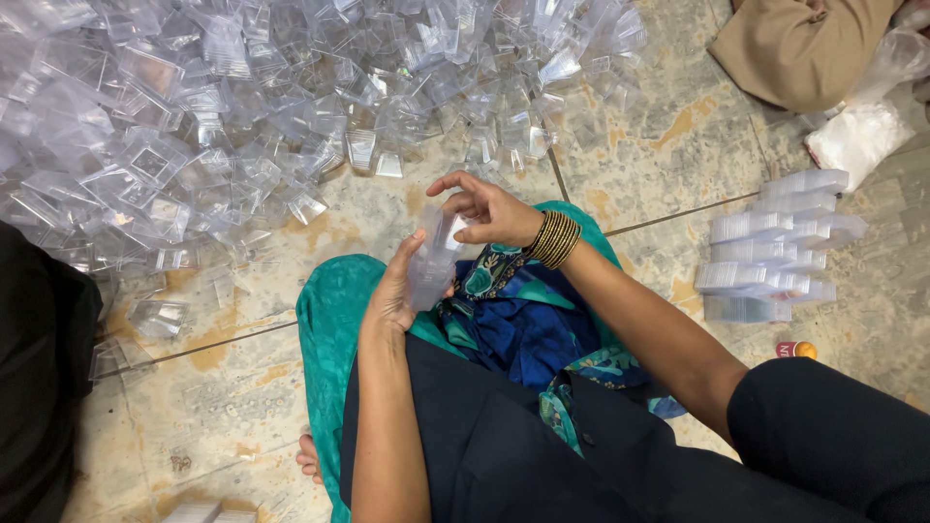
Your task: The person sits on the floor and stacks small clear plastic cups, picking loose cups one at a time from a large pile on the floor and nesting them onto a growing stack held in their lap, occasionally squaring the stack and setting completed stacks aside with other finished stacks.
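Note:
My left hand [395, 289] grips a small stack of clear plastic boxes [433, 263], held upright over my lap. My right hand [487, 207], with gold bangles [554, 239] on the wrist, pinches the top of that same stack with its fingertips. A big heap of loose clear plastic boxes [242, 107] covers the stone floor just beyond my hands. I sit on the floor in green and blue cloth [504, 310].
Several neat stacks of nested clear boxes [770, 252] lie on the floor at right, with a small orange object [796, 350] near them. A white plastic bag [860, 136] and a tan cloth [794, 48] are at top right. Dark fabric [39, 368] fills the left edge.

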